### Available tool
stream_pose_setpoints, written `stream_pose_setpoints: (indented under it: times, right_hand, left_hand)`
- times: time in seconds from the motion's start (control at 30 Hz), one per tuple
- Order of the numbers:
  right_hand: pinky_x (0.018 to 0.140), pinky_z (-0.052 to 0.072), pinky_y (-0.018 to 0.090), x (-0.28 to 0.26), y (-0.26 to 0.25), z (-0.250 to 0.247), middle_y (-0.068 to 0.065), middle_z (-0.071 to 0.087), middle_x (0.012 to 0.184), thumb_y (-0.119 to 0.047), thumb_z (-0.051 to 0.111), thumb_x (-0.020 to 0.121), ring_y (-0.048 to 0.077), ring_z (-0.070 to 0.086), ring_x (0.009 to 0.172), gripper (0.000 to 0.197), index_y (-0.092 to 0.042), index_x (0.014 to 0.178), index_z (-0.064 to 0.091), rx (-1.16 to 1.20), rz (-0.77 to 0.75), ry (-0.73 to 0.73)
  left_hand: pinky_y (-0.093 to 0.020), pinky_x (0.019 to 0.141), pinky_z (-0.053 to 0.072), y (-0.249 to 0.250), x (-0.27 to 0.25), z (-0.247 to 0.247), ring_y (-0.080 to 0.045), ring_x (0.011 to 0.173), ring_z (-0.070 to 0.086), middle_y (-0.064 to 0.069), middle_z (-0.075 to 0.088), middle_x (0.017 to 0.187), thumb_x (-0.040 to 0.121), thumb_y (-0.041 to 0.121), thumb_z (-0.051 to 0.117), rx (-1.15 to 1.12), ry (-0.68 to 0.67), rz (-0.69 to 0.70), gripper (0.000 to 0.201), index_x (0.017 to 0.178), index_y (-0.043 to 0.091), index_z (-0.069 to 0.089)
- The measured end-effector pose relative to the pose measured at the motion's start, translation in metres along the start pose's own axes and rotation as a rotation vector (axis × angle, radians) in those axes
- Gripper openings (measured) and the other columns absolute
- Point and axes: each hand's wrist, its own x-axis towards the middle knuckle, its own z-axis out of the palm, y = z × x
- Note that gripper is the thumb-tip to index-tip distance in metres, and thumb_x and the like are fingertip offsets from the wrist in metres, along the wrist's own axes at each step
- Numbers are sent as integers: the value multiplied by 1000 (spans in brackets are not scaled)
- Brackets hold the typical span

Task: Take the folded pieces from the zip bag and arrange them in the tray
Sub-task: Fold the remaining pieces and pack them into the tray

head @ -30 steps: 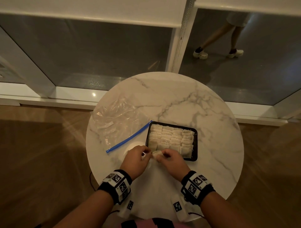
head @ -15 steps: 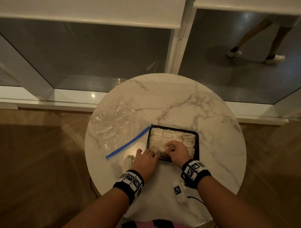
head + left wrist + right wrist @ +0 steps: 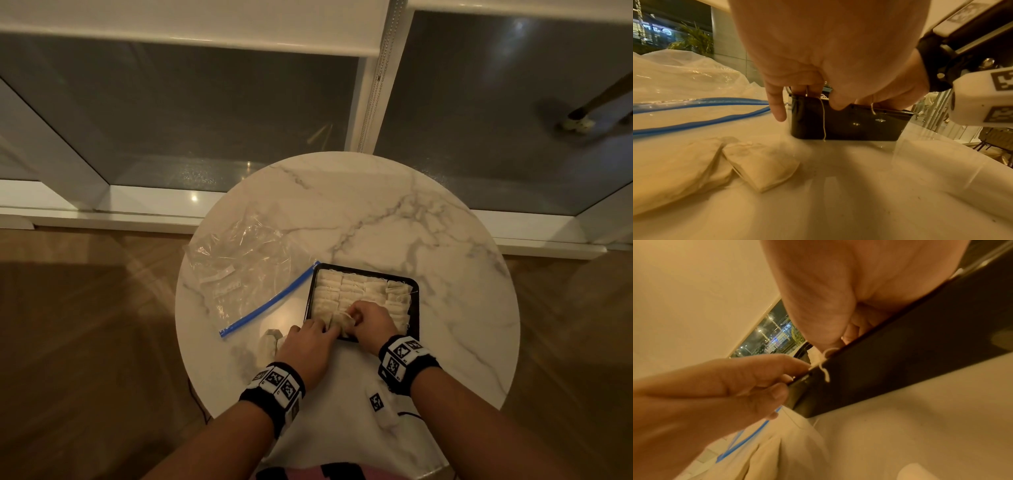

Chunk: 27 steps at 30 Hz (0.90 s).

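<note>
The black tray [image 3: 415,308] holds rows of folded white pieces [image 3: 356,287]. My right hand [image 3: 354,317] pinches one more folded piece [image 3: 337,320] at the tray's near-left corner, fingers curled down into it. My left hand [image 3: 320,327] meets it there, its fingertips [image 3: 797,365] touching the piece at the rim while the thumb [image 3: 778,107] hangs outside the tray wall [image 3: 849,125]. A loose thread [image 3: 823,118] dangles over that wall. Two folded pieces [image 3: 270,342] [image 3: 760,164] lie on the table left of my left hand. The clear zip bag [image 3: 239,270] lies open, its blue zip [image 3: 270,303] facing the tray.
Everything sits on a round marble table [image 3: 394,212] whose edge is close on all sides. Wooden floor [image 3: 68,342] and a window wall [image 3: 205,113] surround it. Someone's foot [image 3: 579,123] passes at the far right behind the glass.
Both hands carried the folded piece from the table's front up into the tray's near-left corner. The person beyond the glass walked to the right.
</note>
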Motion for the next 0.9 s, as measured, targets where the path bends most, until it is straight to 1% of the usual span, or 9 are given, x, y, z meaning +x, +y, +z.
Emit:
stream_pose_setpoints:
  times: [0.13,0.23,0.4,0.53,0.63,0.7,0.8,0.83,0.9]
  right_hand:
    - [60,50,21,0,-3,0,-8,65,72,-14,72,80,7,62,68,20,-31,80,61,-41,-22,13]
    - [68,55,28,0,-7,-1,-7,64,77,-8,71,76,12,62,74,27,-31,88,62,-45,-49,35]
    - [67,54,29,-6,-2,-1,-2,60,76,-8,75,73,18,61,74,30,-28,88,60,77,-52,121]
    - [69,53,27,-20,4,-2,-4,61,80,-17,70,83,13,61,75,18,-28,94,60,105,-77,159]
    - [68,53,27,-33,6,-3,-11,58,82,-20,65,87,8,57,74,13,-29,97,63,87,-143,252]
    - [66,50,22,-43,5,-2,-14,55,83,-19,64,87,5,55,74,14,-29,97,63,80,-198,293]
    - [68,48,18,-57,-3,1,-14,56,83,-18,63,88,4,54,76,12,-27,97,64,97,-266,265]
    - [69,49,18,-61,-7,3,-14,57,84,-18,62,89,3,55,76,11,-26,96,64,112,-270,211]
    - [70,47,16,-68,-17,11,-13,60,82,-20,62,91,1,55,75,9,-25,97,66,139,-252,26]
  left_hand:
    - [-42,98,41,2,3,0,-26,116,49,-7,53,127,103,31,36,-10,-6,-12,33,134,26,47]
    - [-43,101,41,4,4,-1,-27,121,47,-8,51,131,104,32,36,-8,-31,-18,35,135,23,50]
    - [-42,98,40,1,2,-4,-25,117,48,-5,52,127,103,36,34,14,-2,-15,31,123,23,54]
    - [-42,101,35,-3,-8,-11,-20,115,48,1,54,124,101,38,37,17,107,37,29,121,26,55]
    - [-36,94,42,-13,-23,-14,-17,106,55,5,61,115,98,36,43,-71,243,67,28,117,27,61]
    - [-33,89,45,-23,-36,-14,-16,99,57,5,63,107,97,33,48,-181,301,-13,25,113,24,65]
    - [-31,86,49,-43,-54,-6,-11,91,54,8,61,97,97,29,56,-385,322,-258,16,106,23,67]
    - [-29,83,49,-50,-59,-2,-9,89,54,9,60,95,97,30,57,-430,333,-336,14,105,24,67]
    - [-28,79,49,-61,-67,6,-11,88,56,8,59,93,96,32,59,-471,337,-461,14,103,23,66]
